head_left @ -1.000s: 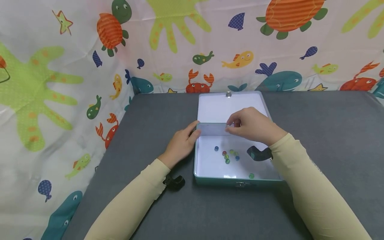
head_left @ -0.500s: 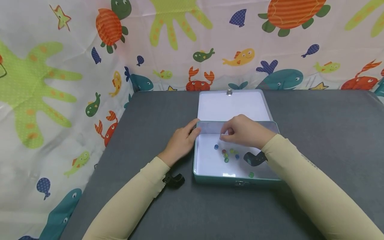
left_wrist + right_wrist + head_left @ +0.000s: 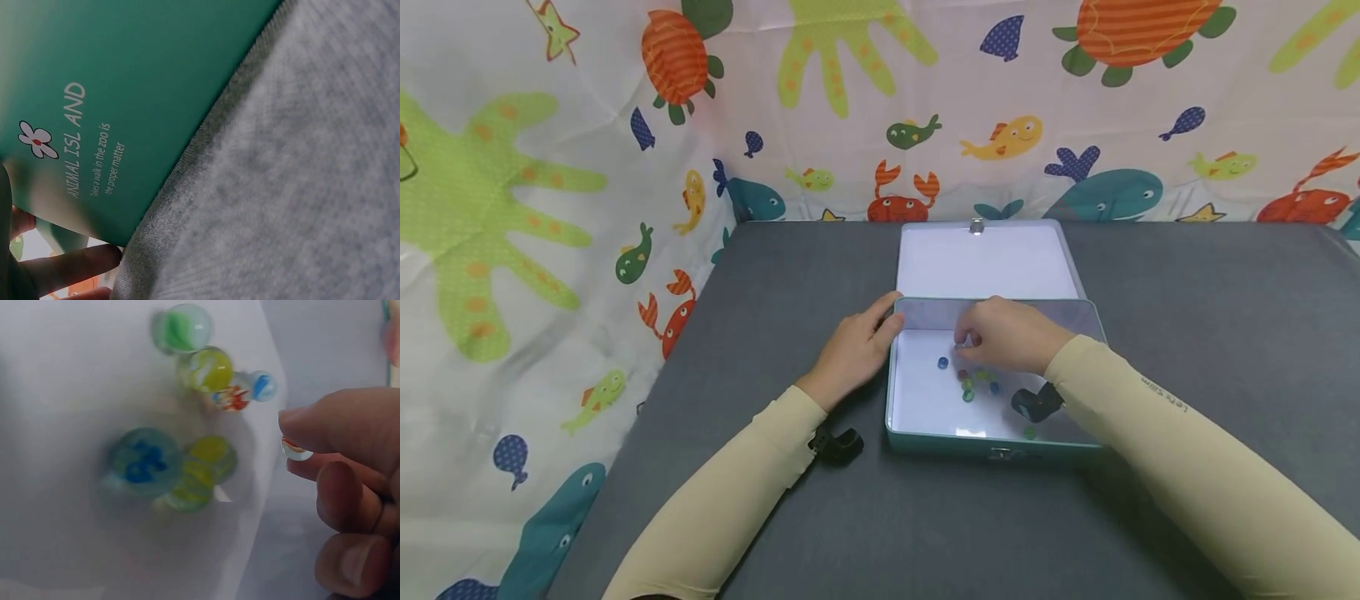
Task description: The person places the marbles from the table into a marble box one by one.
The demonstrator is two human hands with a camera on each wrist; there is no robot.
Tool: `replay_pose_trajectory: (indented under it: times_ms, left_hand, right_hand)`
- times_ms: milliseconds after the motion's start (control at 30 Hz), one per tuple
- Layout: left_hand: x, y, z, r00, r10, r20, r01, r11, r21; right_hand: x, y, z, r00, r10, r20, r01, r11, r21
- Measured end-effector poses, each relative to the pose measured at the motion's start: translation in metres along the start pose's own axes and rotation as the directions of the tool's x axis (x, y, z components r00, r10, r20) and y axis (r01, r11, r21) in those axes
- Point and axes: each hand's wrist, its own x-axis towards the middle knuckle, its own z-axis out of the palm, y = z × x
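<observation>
An open tin box with a white inside and a green outside lies on the table. My left hand grips its back left corner, thumb at the rim; in the left wrist view fingers reach round the printed green wall. Inside the box, my right hand pinches a clear marble with an orange streak between thumb and forefinger. Several glass marbles rest on the box floor near it, among them a blue marble, a yellow marble and a green-swirled marble.
The lid lies folded back behind the box, its clasp at the far edge. A grey cloth covers the table. Behind and to the left hangs a curtain printed with sea animals.
My right hand has come left and lower into the box, still pinching the marble. The left hand keeps its place at the corner. The head view has shifted slightly.
</observation>
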Motion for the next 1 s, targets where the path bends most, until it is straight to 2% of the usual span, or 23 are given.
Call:
replay_pose_trajectory:
  times_ms: [267,567,1000]
  left_hand:
    - [0.0012,0.0016,-0.0003,1.000,-0.006,0.016,0.006,0.999,0.034]
    - [0.0008,0.0012,-0.0007,1.000,-0.012,0.009,0.012,0.999,0.035]
    - [0.0005,0.0013,0.0004,1.000,-0.017,-0.001,0.017,1.000,0.018]
  right_hand:
    - [0.0021,0.0031,0.0076,0.999,0.043,0.032,-0.042,0.999,-0.009]
    - [0.0035,0.0022,0.0100,0.999,0.024,0.041,-0.021,0.998,-0.060]
    - [0.0047,0.0019,0.0080,0.997,0.043,0.057,-0.039,0.997,-0.062]
